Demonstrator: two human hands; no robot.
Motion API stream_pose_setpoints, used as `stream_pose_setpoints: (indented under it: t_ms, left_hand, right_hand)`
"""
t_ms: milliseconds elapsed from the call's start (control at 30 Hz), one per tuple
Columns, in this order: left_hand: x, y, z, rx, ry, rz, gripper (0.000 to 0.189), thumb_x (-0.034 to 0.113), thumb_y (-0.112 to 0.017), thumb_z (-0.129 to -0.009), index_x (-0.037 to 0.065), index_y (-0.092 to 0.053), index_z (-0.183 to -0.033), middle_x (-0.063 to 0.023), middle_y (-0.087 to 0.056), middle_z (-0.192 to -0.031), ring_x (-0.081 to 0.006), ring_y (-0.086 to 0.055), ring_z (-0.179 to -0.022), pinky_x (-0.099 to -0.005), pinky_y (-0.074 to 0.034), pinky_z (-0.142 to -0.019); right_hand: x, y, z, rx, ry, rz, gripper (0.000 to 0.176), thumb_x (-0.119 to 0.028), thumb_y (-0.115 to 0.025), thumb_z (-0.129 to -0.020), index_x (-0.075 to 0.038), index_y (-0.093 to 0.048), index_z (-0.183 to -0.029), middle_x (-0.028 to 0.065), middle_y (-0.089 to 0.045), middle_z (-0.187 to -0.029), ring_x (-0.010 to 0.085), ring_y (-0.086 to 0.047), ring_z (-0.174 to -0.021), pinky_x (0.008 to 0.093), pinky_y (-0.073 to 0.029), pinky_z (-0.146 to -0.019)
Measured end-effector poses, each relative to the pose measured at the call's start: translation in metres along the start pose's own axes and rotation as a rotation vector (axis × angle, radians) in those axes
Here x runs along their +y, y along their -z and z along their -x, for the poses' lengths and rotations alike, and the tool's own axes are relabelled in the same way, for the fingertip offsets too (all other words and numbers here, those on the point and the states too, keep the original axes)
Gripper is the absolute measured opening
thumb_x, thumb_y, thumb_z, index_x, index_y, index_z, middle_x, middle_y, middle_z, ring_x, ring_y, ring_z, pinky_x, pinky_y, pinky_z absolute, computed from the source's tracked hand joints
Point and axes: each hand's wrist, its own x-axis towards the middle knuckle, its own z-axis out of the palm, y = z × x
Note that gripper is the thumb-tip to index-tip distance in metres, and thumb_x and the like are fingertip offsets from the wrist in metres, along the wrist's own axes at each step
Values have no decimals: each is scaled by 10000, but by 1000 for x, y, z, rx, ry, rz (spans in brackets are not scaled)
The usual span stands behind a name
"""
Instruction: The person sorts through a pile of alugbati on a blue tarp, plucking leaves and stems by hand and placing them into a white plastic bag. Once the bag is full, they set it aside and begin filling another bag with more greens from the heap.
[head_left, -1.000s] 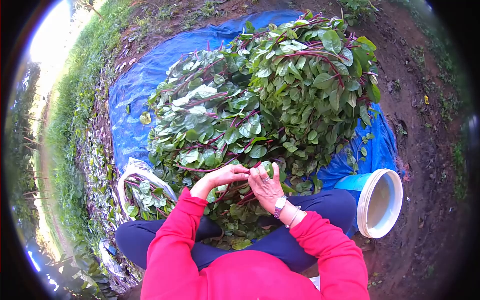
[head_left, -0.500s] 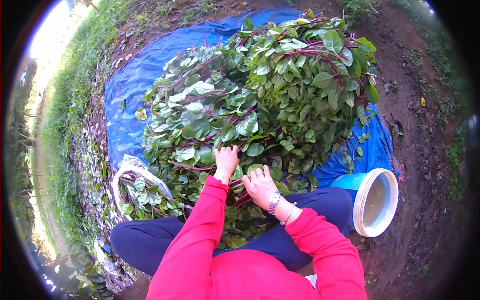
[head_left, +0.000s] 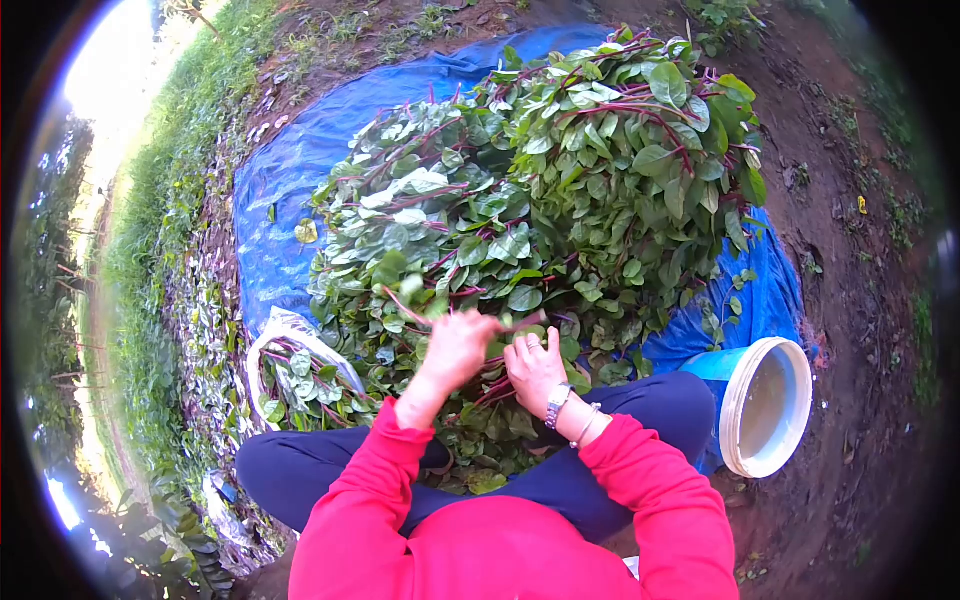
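Note:
My left hand [head_left: 460, 347] is closed around a purple-red Malabar spinach stem [head_left: 405, 308], whose leaves are smeared by motion. Close beside it, my right hand [head_left: 536, 372], with a watch at the wrist, grips a small bunch of Malabar spinach stems [head_left: 495, 388] low over my lap. Right in front of both hands rises a big heap of Malabar spinach [head_left: 420, 235], its green leaves on purple stems. A taller stack [head_left: 610, 170] of the same greens stands at its right. My fingers hide part of the held stems.
A blue tarp [head_left: 275, 215] lies under the heap. By my left knee, a white plastic sack [head_left: 256, 368] contains leafy stems. A blue and white bucket [head_left: 735, 400] lies tilted beside my right knee. Muddy ground [head_left: 850, 330] borders the right, grass [head_left: 150, 250] the left.
My left hand has lifted off the heap with a stem in it and turned toward my right hand. My right hand stays near the same spot, on the bunch.

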Motion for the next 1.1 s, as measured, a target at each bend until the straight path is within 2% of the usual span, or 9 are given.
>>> stream_pose_setpoints:
  t_ms: [167, 233, 300, 400, 433, 500, 733, 967, 1100]
  left_hand:
    - [-16, -18, 13, -347, 47, 376, 190, 154, -545, -804, 62, -614, -955, -150, -599, -822, -322, -579, -809, -395, -465, -740]
    - [-29, -10, 6, -514, 67, 474, 230, 205, -555, -830, 88, -619, -1017, -150, -617, -940, -308, -587, -890, -357, -460, -799]
    - [-38, 1, -6, -605, 102, 520, 234, 247, -543, -839, 103, -634, -1000, -154, -619, -939, -303, -590, -898, -361, -459, -802]
    - [-87, -45, -27, -239, 239, 74, 212, 245, -514, -829, 78, -637, -871, -164, -575, -918, -309, -557, -865, -416, -450, -782]
    - [-77, -36, -32, -125, 371, -43, 163, 217, -551, -799, 89, -615, -876, -146, -539, -933, -321, -538, -913, -433, -455, -758]
    - [-91, -47, -36, -45, 357, -266, 179, 225, -604, -765, 117, -595, -908, -113, -496, -977, -311, -512, -957, -443, -459, -720]
    - [-113, -52, -41, 82, 71, -532, 146, 234, -608, -713, 166, -578, -839, -59, -501, -912, -254, -499, -950, -402, -398, -686]
    - [-103, -46, -24, -122, 268, -466, 246, 275, -653, -688, 189, -611, -914, -78, -483, -1011, -268, -472, -1018, -448, -389, -809]
    - [-102, -54, -29, -168, 202, -580, 153, 267, -592, -736, 187, -626, -862, -80, -482, -999, -259, -472, -1022, -440, -386, -763]
  right_hand:
    - [1, -7, 2, 411, 179, 115, 275, -142, -590, -676, -53, -536, -931, 85, -539, -981, 269, -491, -1031, 594, -235, -976]
    - [3, -7, 0, 401, 197, 89, 315, -169, -612, -661, -45, -525, -937, 96, -536, -938, 274, -499, -1003, 601, -210, -992]
    - [5, -10, -2, 20, 122, 56, 360, -189, -637, -633, -40, -516, -938, 103, -528, -898, 283, -505, -970, 593, -217, -994]
    - [9, 0, -5, 0, 125, -2, 359, -173, -637, -616, -42, -514, -926, 109, -524, -854, 288, -508, -927, 571, -241, -990]
    - [8, 2, -6, -21, 124, -32, 352, -164, -632, -616, -42, -513, -925, 109, -526, -848, 289, -510, -916, 565, -252, -986]
    - [8, -1, -6, 14, 131, -10, 328, -152, -614, -626, -44, -517, -921, 113, -528, -826, 289, -515, -892, 558, -273, -970]
    - [5, 2, -8, -7, 119, -68, 306, -141, -593, -638, -40, -522, -918, 115, -537, -822, 287, -519, -880, 553, -293, -951]
    - [0, 2, -8, -35, 128, -65, 295, -127, -607, -630, -44, -504, -893, 108, -554, -802, 277, -536, -883, 556, -269, -962]
    - [-2, -3, -5, 11, 129, -41, 312, -148, -620, -600, -54, -511, -878, 101, -542, -782, 275, -536, -850, 548, -285, -951]
